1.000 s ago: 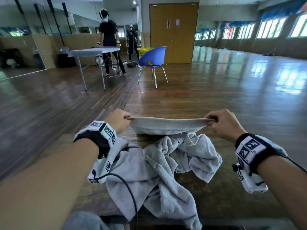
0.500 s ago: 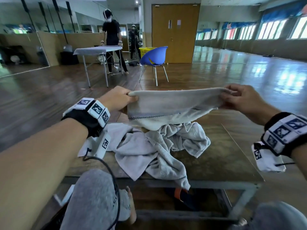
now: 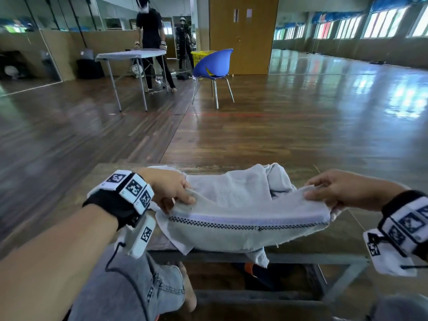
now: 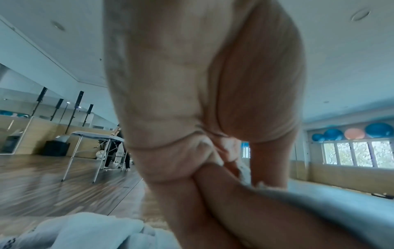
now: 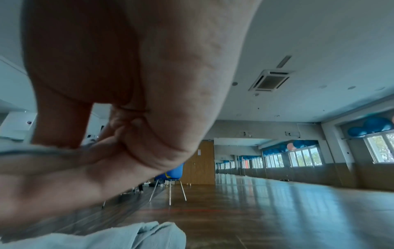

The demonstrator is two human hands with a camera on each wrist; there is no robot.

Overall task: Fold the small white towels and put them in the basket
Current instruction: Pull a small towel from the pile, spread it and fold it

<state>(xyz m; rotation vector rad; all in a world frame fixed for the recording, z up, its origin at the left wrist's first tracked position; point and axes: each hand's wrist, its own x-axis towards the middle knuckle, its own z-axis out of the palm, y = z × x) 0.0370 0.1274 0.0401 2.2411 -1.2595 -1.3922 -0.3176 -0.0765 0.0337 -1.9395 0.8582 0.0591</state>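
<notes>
Both hands pinch one towel point(image 3: 243, 218) stretched w/ long axis left-right above table point(image 3: 335, 237): left hand point(image 3: 169, 188) on left end, right hand point(image 3: 342, 191) on right end. Checkered border faces person; crumpled towels point(image 3: 261, 179) behind.

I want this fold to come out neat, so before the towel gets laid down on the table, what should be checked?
1. Left hand pinches its end of the held towel: ok.
2. Right hand pinches the other end: ok.
3. Towel stretched flat between both hands: ok, though the middle sags slightly.
4. Landing spot on the table free: not ok, the crumpled towels lie under and behind it.
5. Edges lined up: cannot tell.
6. Basket within reach: cannot tell; only a far yellow basket shows.
</notes>
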